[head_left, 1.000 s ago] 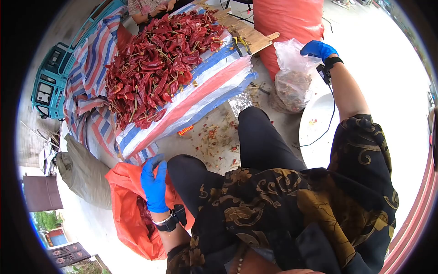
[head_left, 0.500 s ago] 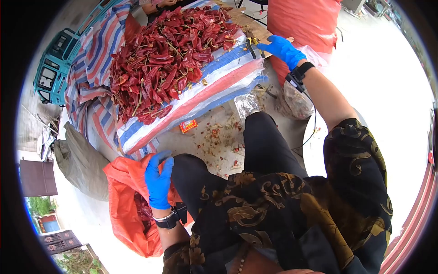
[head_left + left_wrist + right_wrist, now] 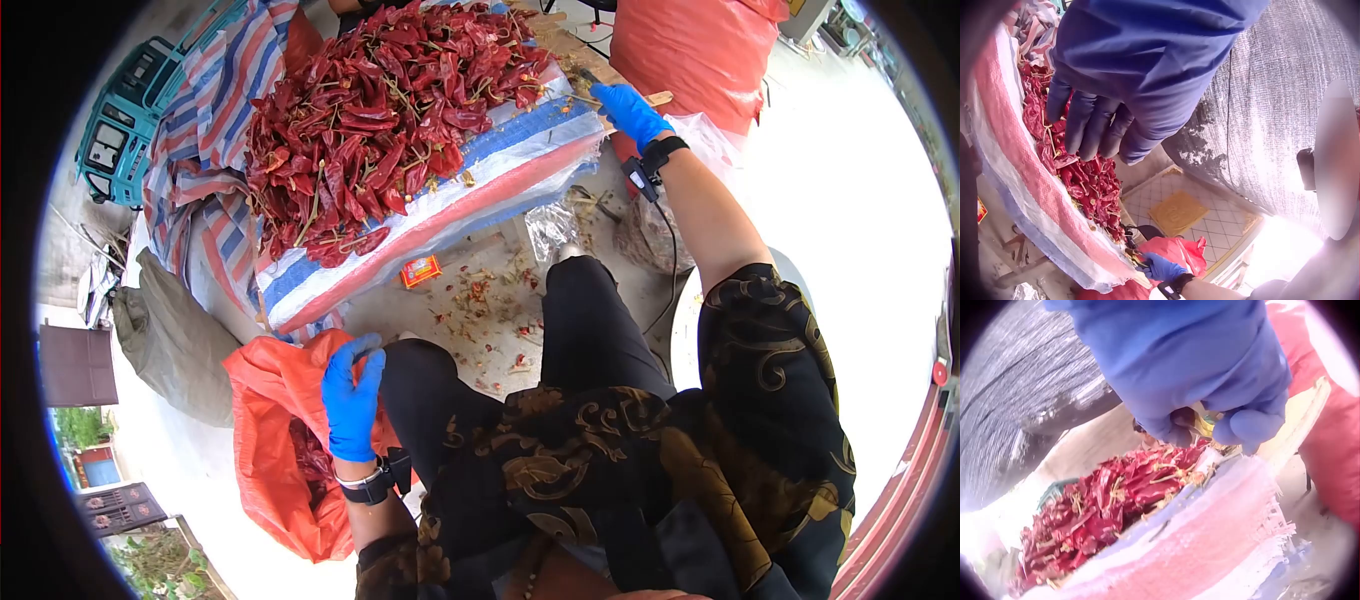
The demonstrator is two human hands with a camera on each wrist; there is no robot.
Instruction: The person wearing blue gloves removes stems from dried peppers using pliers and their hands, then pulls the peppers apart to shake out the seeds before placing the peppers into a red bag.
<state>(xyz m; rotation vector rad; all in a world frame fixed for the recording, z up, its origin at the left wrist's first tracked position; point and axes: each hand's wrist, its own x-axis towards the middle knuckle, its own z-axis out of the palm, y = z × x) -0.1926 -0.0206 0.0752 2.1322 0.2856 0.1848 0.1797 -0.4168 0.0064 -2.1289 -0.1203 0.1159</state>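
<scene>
My right hand [image 3: 630, 112], in a blue glove, is at the right end of the striped sheet [image 3: 440, 200]. In the right wrist view its fingers curl round a pair of yellow-and-black shears [image 3: 1205, 427], mostly hidden by the glove. A big heap of dried red chili peppers [image 3: 370, 130] covers the sheet to the left. My gloved left hand [image 3: 352, 398] hangs with loosely bent fingers beside my left knee, over the rim of an open red bag [image 3: 262, 430] with chilies inside. Nothing is in it.
A wooden board [image 3: 572, 55] sticks out beyond the sheet. Behind it stands a full red sack [image 3: 690, 60]. A clear plastic bag [image 3: 645, 235] sits below my right arm. Scraps and a small red packet [image 3: 421, 271] lie on the ground. A grey-green sack [image 3: 175, 340] slumps at left.
My right hand has moved left from above the clear bag to the sheet's end and taken hold of the shears. The left hand stays by the red bag. The view has shifted slightly.
</scene>
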